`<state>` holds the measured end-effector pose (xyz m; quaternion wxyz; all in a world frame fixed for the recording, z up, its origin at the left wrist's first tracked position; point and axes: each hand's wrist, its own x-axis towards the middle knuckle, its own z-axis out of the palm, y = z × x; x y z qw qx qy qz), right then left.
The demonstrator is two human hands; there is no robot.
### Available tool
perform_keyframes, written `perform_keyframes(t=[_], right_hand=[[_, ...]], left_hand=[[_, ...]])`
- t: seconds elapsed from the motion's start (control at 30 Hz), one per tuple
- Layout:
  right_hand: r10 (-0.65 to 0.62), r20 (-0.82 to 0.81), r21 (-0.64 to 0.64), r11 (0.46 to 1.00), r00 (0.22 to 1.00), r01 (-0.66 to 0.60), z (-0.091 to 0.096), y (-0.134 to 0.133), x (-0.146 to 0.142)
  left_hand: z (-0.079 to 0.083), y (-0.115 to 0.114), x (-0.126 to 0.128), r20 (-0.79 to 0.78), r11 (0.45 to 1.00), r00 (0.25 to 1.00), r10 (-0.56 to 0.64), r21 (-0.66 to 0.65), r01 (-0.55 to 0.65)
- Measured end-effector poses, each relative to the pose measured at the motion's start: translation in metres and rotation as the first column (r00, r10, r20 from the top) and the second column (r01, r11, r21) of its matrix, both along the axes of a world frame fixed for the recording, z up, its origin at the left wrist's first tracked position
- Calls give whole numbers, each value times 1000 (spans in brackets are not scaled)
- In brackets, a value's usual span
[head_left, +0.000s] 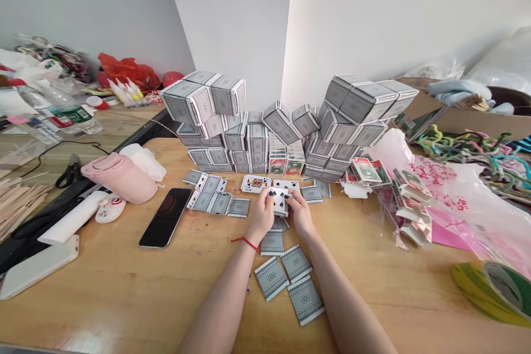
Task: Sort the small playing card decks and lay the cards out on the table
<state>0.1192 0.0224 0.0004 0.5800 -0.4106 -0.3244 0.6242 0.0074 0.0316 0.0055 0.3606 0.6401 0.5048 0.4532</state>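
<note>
Between my two hands is a playing card (280, 199) with black spades, its face toward me. My left hand (262, 214) pinches its left side, and my right hand (299, 211) grips the right edge. Just beyond lie a face-up court card (256, 183) and another face-up card (287, 183). Nearer to me, several folded cards lie patterned back up, among them one folded card (306, 298). More cards (209, 193) are grouped to the left of my hands. Behind them stand stacked cubes of folded cards (257, 141), with a few card boxes (286, 165) in the middle.
A phone (166, 217), a pink cup (120, 177) and a white power bank (41, 268) are on the left. Opened card boxes (410, 204), plastic bags (452, 177) and a roll of yellow-green tape (493, 292) lie on the right. Stacked card cubes (357, 99) overhang at the back.
</note>
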Motion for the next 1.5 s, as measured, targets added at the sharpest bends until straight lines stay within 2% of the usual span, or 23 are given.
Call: perform_keyframes(t=[0.23, 0.47, 0.7, 1.2, 1.37, 1.5], right_hand=[[-35, -9, -24, 999, 999, 34, -2, 1, 0], [-32, 68, -28, 999, 997, 34, -2, 0, 3], [-28, 30, 0, 1000, 999, 28, -3, 0, 4], [36, -92, -48, 998, 995, -41, 2, 0, 5], [62, -103, -53, 996, 993, -68, -1, 0, 3], [80, -121, -48, 995, 989, -86, -2, 0, 4]], left_hand=[[-2, 0, -1, 34, 999, 999, 27, 29, -28], [-1, -2, -1, 55, 998, 998, 39, 39, -42], [-2, -2, -2, 71, 998, 997, 35, 40, -38], [4, -6, 0, 194, 998, 980, 46, 44, -55], [2, -4, -2, 274, 998, 962, 0, 64, -18], [1, -3, -2, 298, 1000, 955, 6, 10, -10]])
